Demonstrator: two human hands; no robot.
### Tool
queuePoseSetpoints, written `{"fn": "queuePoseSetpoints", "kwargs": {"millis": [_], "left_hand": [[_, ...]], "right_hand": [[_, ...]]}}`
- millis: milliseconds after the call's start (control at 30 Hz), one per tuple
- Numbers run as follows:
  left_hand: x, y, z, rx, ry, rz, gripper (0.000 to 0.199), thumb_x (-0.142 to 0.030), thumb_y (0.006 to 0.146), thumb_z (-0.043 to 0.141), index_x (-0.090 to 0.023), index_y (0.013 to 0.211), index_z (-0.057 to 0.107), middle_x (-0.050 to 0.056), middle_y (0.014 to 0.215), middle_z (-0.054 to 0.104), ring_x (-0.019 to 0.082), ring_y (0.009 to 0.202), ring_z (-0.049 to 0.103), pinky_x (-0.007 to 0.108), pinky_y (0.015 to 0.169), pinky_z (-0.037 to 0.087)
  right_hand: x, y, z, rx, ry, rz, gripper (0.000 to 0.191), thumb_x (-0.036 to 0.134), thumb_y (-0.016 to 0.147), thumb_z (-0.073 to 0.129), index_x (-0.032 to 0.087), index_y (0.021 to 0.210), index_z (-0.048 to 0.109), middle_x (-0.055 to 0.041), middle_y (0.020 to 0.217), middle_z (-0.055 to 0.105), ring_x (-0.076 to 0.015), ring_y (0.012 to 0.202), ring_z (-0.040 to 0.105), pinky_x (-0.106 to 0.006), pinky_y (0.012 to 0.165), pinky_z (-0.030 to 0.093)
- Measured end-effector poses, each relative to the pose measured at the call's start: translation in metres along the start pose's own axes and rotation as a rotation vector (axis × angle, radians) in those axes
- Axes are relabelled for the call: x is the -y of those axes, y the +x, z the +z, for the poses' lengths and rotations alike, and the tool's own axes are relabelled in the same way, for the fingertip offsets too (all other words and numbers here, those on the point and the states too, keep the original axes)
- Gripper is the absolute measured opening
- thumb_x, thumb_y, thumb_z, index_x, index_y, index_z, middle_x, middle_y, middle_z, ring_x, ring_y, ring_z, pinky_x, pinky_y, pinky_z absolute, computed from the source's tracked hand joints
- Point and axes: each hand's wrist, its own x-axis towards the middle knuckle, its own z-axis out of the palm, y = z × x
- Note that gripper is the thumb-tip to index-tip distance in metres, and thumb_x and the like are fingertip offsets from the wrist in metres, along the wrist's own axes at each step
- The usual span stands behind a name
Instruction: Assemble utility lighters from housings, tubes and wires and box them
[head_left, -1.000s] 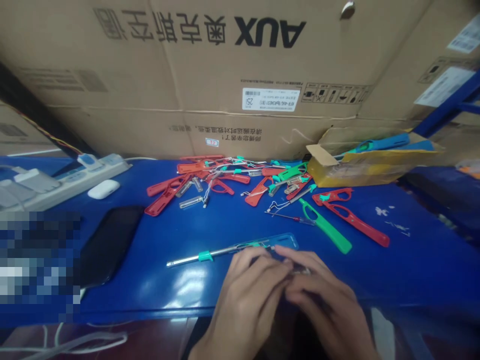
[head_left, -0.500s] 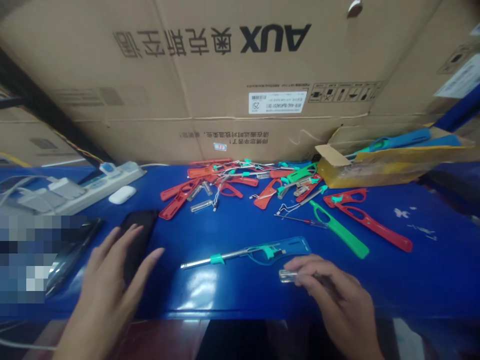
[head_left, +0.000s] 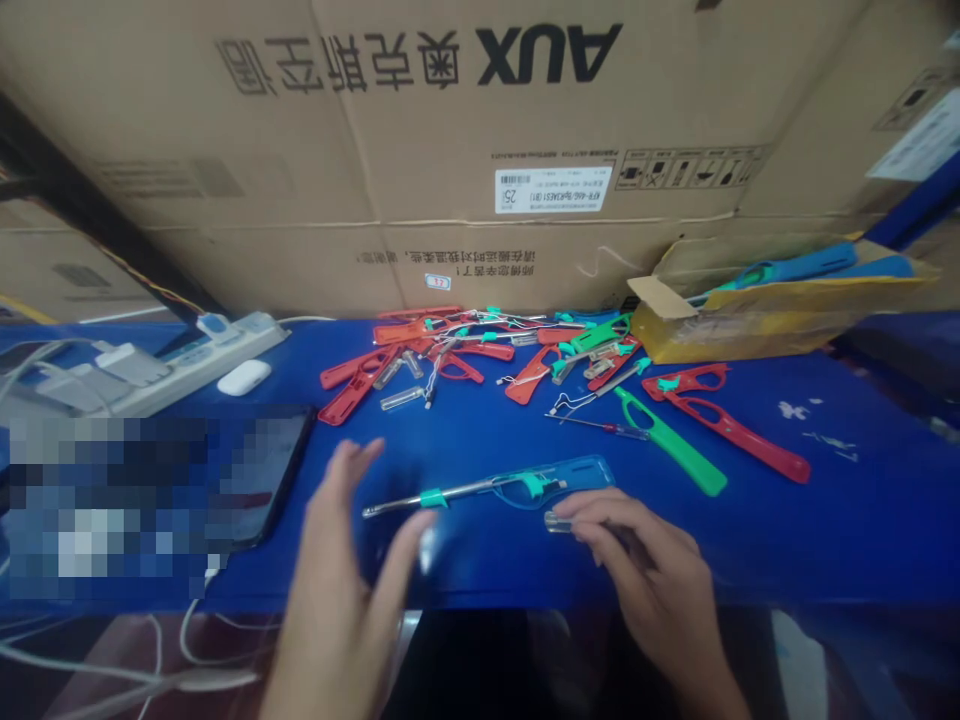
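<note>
My left hand [head_left: 349,560] is raised over the blue table with thumb and fingers spread and nothing between them. Just beyond it lies a lighter assembly [head_left: 461,490], a metal tube with a teal clip and trigger set in a translucent blue handle shell. My right hand [head_left: 645,560] pinches a small clear piece [head_left: 559,522] between thumb and fingers, close to the near side of that blue handle. The far end of the clear piece is hidden in my fingers.
Red shells [head_left: 356,385], metal tubes and clear pieces are heaped at the back. A green shell [head_left: 679,445] and red shell [head_left: 750,440] lie right, near an opened carton [head_left: 750,335]. A power strip [head_left: 202,360], white case [head_left: 244,376] and phone [head_left: 274,465] are left.
My left hand has moved right, away from the phone and toward the metal tube, staying spread. My right hand has shifted slightly left with the clear piece. The camera view has shifted slightly.
</note>
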Motion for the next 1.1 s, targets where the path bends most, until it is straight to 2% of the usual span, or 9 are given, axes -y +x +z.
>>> {"fn": "queuePoseSetpoints", "kwargs": {"millis": [133, 300, 600, 667, 767, 833, 900, 967, 1100], "left_hand": [[-0.049, -0.002, 0.040, 0.292, -0.124, 0.262, 0.061, -0.036, 0.103, 0.054, -0.028, 0.158, 0.029, 0.009, 0.160, 0.042, 0.026, 0.150, 0.036, 0.050, 0.118, 0.042], [-0.058, 0.002, 0.071, 0.526, -0.268, 0.415, 0.053, -0.023, 0.106, 0.046, -0.027, 0.157, 0.031, 0.007, 0.154, 0.050, 0.020, 0.142, 0.046, 0.042, 0.115, 0.047], [-0.048, -0.003, 0.071, 0.502, -0.398, 0.367, 0.049, -0.015, 0.104, 0.049, -0.026, 0.152, 0.042, 0.009, 0.123, 0.066, 0.020, 0.111, 0.063, 0.038, 0.096, 0.055], [-0.049, -0.002, 0.071, 0.458, -0.390, 0.396, 0.047, -0.014, 0.104, 0.050, -0.025, 0.149, 0.045, 0.008, 0.115, 0.069, 0.020, 0.103, 0.064, 0.037, 0.090, 0.056], [-0.050, -0.003, 0.070, 0.362, -0.435, 0.408, 0.038, -0.010, 0.102, 0.052, -0.024, 0.137, 0.057, 0.006, 0.107, 0.072, 0.019, 0.097, 0.066, 0.034, 0.086, 0.056], [-0.050, -0.002, 0.069, 0.316, -0.457, 0.354, 0.035, -0.009, 0.100, 0.055, -0.024, 0.132, 0.061, 0.006, 0.110, 0.073, 0.019, 0.101, 0.067, 0.033, 0.092, 0.055], [-0.050, -0.002, 0.067, 0.333, -0.495, 0.304, 0.037, -0.011, 0.100, 0.057, -0.026, 0.133, 0.062, 0.005, 0.110, 0.073, 0.018, 0.101, 0.068, 0.031, 0.092, 0.055], [-0.050, -0.001, 0.066, 0.377, -0.560, 0.271, 0.038, -0.012, 0.100, 0.057, -0.027, 0.134, 0.063, 0.004, 0.104, 0.072, 0.015, 0.094, 0.068, 0.026, 0.085, 0.056], [-0.049, 0.002, 0.065, 0.367, -0.614, 0.185, 0.035, -0.016, 0.099, 0.060, -0.032, 0.130, 0.068, 0.002, 0.101, 0.071, 0.014, 0.093, 0.067, 0.021, 0.081, 0.056]], "right_hand": [[-0.002, -0.001, -0.002, 0.048, 0.062, 0.036, 0.012, 0.018, 0.095, 0.062, 0.025, 0.089, 0.069, 0.0002, 0.092, 0.078, -0.0109, 0.063, 0.067, -0.021, 0.058, 0.055], [-0.010, -0.012, -0.004, -0.071, 0.178, 0.071, 0.012, 0.015, 0.098, 0.057, 0.025, 0.097, 0.064, -0.0025, 0.102, 0.076, -0.0105, 0.070, 0.066, -0.021, 0.062, 0.056], [-0.008, -0.012, -0.003, -0.013, 0.222, 0.042, 0.017, 0.012, 0.099, 0.053, 0.026, 0.101, 0.061, -0.0030, 0.106, 0.073, -0.0112, 0.074, 0.067, -0.023, 0.064, 0.056], [-0.008, -0.011, -0.005, -0.007, 0.174, 0.026, 0.015, 0.013, 0.098, 0.056, 0.027, 0.100, 0.062, -0.0031, 0.106, 0.072, -0.0136, 0.084, 0.069, -0.024, 0.069, 0.056], [-0.009, -0.010, -0.006, -0.133, 0.153, 0.016, 0.011, 0.017, 0.099, 0.056, 0.025, 0.096, 0.063, -0.0059, 0.119, 0.067, -0.0167, 0.099, 0.067, -0.028, 0.077, 0.056], [-0.010, -0.009, -0.006, -0.283, 0.229, 0.057, 0.013, 0.018, 0.102, 0.050, 0.025, 0.096, 0.059, -0.0054, 0.113, 0.067, -0.0137, 0.087, 0.065, -0.028, 0.073, 0.055], [-0.011, -0.008, -0.004, -0.366, 0.307, 0.113, 0.012, 0.019, 0.103, 0.048, 0.025, 0.098, 0.057, -0.0011, 0.090, 0.068, -0.0107, 0.068, 0.061, -0.025, 0.063, 0.052], [-0.011, -0.008, -0.003, -0.340, 0.310, 0.161, 0.008, 0.019, 0.101, 0.053, 0.024, 0.098, 0.059, 0.0020, 0.075, 0.064, -0.0100, 0.060, 0.059, -0.023, 0.057, 0.051], [-0.011, -0.009, -0.004, -0.234, 0.265, 0.222, 0.004, 0.020, 0.096, 0.062, 0.024, 0.096, 0.064, -0.0002, 0.081, 0.069, -0.0114, 0.065, 0.065, -0.022, 0.057, 0.054]]}}
